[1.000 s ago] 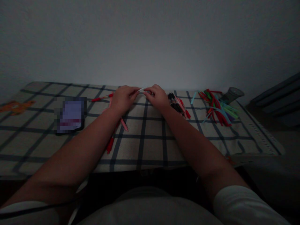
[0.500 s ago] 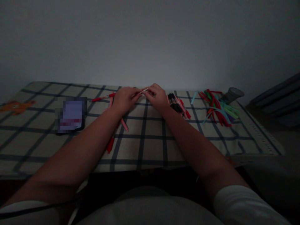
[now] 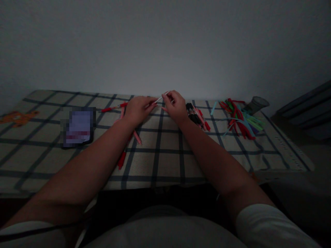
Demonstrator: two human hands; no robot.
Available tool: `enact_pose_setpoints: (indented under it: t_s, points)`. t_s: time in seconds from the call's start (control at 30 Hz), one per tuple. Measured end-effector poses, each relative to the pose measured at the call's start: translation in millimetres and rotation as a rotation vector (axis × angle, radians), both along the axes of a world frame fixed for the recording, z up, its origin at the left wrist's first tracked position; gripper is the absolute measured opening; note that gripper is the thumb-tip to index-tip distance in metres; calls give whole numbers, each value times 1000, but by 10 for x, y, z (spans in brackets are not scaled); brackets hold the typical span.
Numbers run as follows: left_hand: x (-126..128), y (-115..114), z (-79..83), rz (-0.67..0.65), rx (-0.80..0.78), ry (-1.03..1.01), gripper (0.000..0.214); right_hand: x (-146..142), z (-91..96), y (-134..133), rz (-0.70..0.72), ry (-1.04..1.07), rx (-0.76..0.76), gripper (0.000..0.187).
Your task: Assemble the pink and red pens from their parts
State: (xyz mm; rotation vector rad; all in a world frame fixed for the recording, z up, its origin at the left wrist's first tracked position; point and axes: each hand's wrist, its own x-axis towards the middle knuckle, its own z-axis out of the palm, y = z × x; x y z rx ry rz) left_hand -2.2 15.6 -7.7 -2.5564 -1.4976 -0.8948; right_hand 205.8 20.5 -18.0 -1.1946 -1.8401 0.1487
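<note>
Between my two hands runs a slim white rod that looks like a pen refill [image 3: 160, 99], slanting up to the right just above the table. My left hand [image 3: 139, 109] pinches its lower end between thumb and fingers. Its upper end is in the closed fingers of my right hand [image 3: 176, 105]. Whatever else the fingers cover is hidden. Beside my left wrist lie a red pen [image 3: 111, 108], a pink pen [image 3: 138, 137] and another red pen [image 3: 122, 161], partly behind my forearm. Black, pink and red pens [image 3: 198, 117] lie in a group right of my right hand.
A phone with a blurred screen [image 3: 79, 127] lies on the left of the checked tablecloth [image 3: 168, 162], with an orange piece [image 3: 19, 118] farther left. Toward the right are a heap of coloured strips [image 3: 239, 120] and a tipped cup [image 3: 258, 103]. A wall [image 3: 165, 44] stands behind the table.
My right hand has shifted slightly up and right. More of the white refill now shows between the hands. My left hand has stayed nearly in place.
</note>
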Motion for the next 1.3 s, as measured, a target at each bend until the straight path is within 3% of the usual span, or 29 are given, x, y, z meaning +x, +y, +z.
enact_pose_setpoints:
  t_s: [0.17, 0.43, 0.83, 1.03, 1.3]
  points:
    - [-22, 36, -50, 1, 32, -40, 37, 50, -160, 174, 198, 153, 157, 47]
    - [5, -12, -20, 27, 18, -46, 38, 58, -215, 230, 288, 50, 131, 36]
    - [-20, 55, -73, 10, -35, -165, 44, 16, -150, 67, 284, 332, -36, 51]
    - [-20, 65, -103, 34, -51, -254, 39, -1, -152, 98, 260, 370, -87, 50]
    - [-35, 61, -97, 6, -46, -262, 39, -14, -165, 111, 332, 416, -102, 47]
